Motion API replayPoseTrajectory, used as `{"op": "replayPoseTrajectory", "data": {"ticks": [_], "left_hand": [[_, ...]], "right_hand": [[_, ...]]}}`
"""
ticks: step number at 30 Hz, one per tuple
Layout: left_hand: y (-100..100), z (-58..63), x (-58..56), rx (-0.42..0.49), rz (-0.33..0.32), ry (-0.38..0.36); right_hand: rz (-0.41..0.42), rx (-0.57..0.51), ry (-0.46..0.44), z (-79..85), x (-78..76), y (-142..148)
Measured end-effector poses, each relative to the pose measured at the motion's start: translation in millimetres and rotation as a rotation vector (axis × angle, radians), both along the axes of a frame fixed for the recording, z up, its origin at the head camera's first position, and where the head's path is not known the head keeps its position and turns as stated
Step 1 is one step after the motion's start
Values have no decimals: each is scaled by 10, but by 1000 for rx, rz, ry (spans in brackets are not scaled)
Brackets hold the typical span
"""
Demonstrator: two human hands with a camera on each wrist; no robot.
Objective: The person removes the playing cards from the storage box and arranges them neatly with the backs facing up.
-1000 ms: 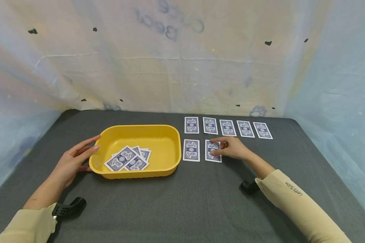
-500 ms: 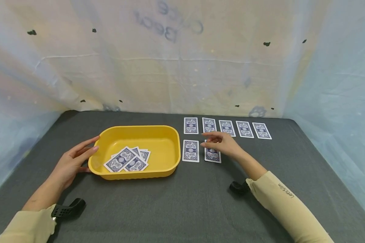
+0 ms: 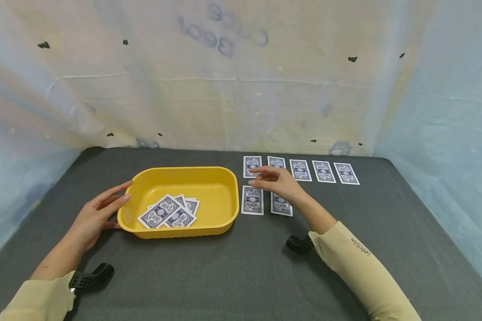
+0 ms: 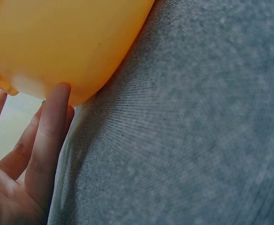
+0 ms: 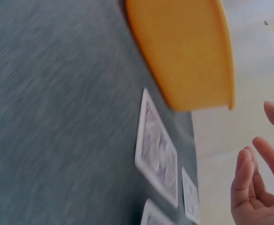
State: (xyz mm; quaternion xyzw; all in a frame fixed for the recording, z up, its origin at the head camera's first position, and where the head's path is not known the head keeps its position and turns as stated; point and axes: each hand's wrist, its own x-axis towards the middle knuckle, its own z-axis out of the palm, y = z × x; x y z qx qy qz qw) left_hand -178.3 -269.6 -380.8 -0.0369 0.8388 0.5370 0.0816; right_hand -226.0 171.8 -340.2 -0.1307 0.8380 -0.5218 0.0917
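Observation:
My left hand (image 3: 94, 216) is at the left end of a yellow tray (image 3: 209, 171), its fingertips touching the rim and outer wall. In the left wrist view, extended fingers (image 4: 52, 126) meet the wall. Several playing cards (image 3: 160, 211) lie overlapping in the tray, blue patterned backs up. Above the table, my right hand (image 3: 283, 185) holds nothing, thumb and fingers apart. It passes over two face-down cards of the front row, the left card (image 3: 252, 205) and the right card (image 3: 280, 207), and partly covers the right one.
Behind them runs a back row of several face-down cards (image 3: 323, 171), reaching to the right. A dark grey cloth (image 3: 233, 281) covers the table. Pale, patterned sheeting (image 3: 241, 107) hangs along the back and both sides.
My right hand has let go of the right card in the front row and moved left and up, towards the tray. The left hand and tray stay in place.

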Motion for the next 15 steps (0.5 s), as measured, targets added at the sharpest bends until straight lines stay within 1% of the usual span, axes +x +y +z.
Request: {"op": "replayPoseTrajectory", "data": {"ticks": [7, 12, 15], "left_hand": [[1, -1, -3, -3, 15, 9], [5, -7, -2, -3, 24, 17], [2, -9, 4, -3, 25, 16]], "right_hand": [[9, -42, -15, 71, 3, -188], [39, -88, -17, 104, -7, -355], [53, -87, -6, 118, -21, -461]]}}
